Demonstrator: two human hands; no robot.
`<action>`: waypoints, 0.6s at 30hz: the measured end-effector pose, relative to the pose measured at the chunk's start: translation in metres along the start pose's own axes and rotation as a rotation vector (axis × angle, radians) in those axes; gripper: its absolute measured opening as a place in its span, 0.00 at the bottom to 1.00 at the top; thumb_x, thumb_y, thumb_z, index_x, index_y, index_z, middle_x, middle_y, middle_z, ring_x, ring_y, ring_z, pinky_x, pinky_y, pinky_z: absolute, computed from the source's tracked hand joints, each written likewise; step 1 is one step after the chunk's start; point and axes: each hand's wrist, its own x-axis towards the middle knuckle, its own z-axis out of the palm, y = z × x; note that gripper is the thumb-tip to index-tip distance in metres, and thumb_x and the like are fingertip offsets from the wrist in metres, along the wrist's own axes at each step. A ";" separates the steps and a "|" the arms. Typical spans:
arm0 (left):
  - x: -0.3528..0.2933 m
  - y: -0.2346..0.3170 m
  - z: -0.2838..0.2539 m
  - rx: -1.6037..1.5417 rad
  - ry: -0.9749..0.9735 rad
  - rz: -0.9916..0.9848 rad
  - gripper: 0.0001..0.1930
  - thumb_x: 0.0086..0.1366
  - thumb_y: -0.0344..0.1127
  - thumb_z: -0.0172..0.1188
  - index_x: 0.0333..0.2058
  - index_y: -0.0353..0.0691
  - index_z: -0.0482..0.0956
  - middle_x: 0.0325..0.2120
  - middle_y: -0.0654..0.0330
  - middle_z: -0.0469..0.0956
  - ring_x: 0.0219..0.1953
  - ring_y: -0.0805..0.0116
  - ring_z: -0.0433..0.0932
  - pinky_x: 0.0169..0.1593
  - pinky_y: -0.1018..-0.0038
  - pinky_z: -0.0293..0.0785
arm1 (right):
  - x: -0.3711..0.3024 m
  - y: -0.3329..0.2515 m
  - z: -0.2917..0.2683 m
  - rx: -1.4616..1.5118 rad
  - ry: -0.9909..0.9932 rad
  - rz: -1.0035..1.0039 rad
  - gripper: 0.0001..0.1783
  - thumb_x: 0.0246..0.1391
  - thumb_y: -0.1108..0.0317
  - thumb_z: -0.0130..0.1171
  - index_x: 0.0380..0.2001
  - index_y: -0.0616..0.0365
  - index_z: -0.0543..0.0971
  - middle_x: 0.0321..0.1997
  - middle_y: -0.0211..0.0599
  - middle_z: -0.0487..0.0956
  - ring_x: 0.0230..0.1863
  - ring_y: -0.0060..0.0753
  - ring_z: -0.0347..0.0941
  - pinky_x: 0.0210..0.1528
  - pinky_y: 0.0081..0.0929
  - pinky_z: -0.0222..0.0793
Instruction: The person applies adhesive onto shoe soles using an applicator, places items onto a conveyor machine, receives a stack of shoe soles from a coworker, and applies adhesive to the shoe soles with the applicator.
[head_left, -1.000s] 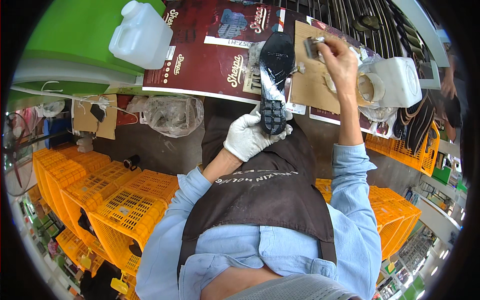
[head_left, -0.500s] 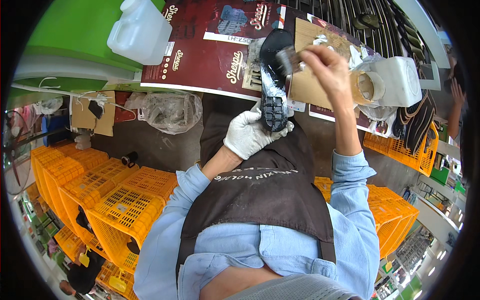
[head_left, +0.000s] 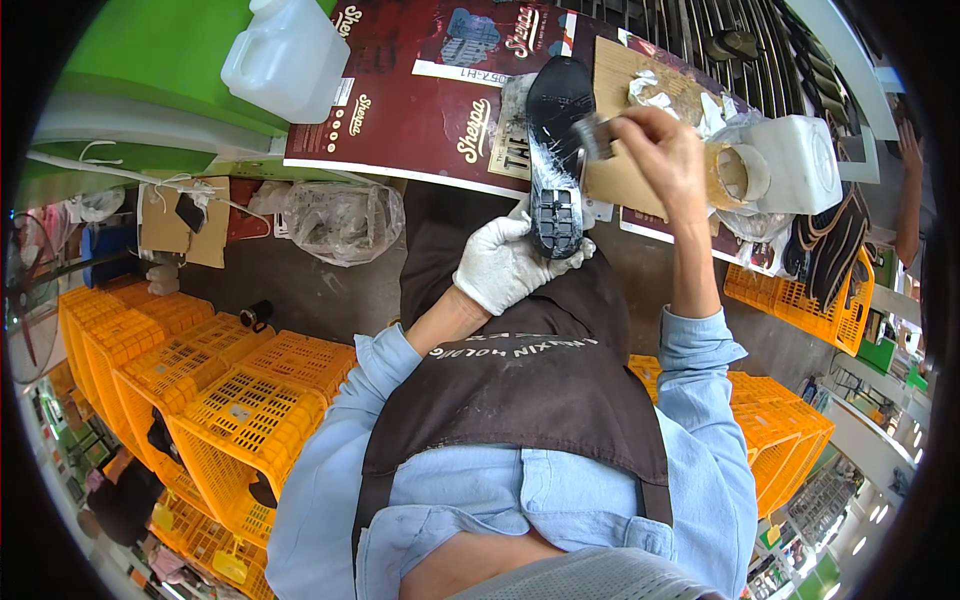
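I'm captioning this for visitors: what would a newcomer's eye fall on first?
First, the glossy black shoe sole, held mid-picture by its heel in the gloved left grip. Beside its right edge, the bare right grip holds what looks like a brush. Bright orange crates crowd the lower left.

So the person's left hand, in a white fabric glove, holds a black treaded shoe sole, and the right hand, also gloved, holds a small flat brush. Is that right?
Not quite: the head view shows the right hand bare, not gloved. The rest stands: it holds the small flat brush, and the left hand, in the white fabric glove, holds the black treaded shoe sole.
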 end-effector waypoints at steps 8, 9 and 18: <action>0.000 -0.001 0.009 -0.034 0.059 0.019 0.29 0.61 0.35 0.44 0.62 0.41 0.54 0.57 0.38 0.60 0.55 0.37 0.65 0.56 0.50 0.68 | 0.027 0.006 0.014 0.043 0.043 -0.055 0.14 0.48 0.62 0.63 0.33 0.62 0.82 0.26 0.39 0.82 0.27 0.26 0.77 0.31 0.22 0.71; -0.004 0.000 0.009 -0.053 0.043 0.035 0.30 0.61 0.36 0.44 0.62 0.37 0.55 0.56 0.37 0.61 0.54 0.36 0.66 0.56 0.50 0.68 | 0.034 0.006 0.009 -0.091 0.098 -0.083 0.14 0.48 0.62 0.62 0.33 0.63 0.82 0.26 0.41 0.82 0.27 0.29 0.78 0.31 0.23 0.72; -0.022 0.023 0.005 0.043 0.060 0.070 0.27 0.66 0.41 0.41 0.60 0.32 0.57 0.54 0.35 0.63 0.47 0.41 0.71 0.52 0.53 0.70 | 0.023 0.022 -0.050 0.334 0.325 0.011 0.13 0.53 0.69 0.61 0.41 0.65 0.78 0.28 0.23 0.76 0.26 0.11 0.66 0.28 0.11 0.61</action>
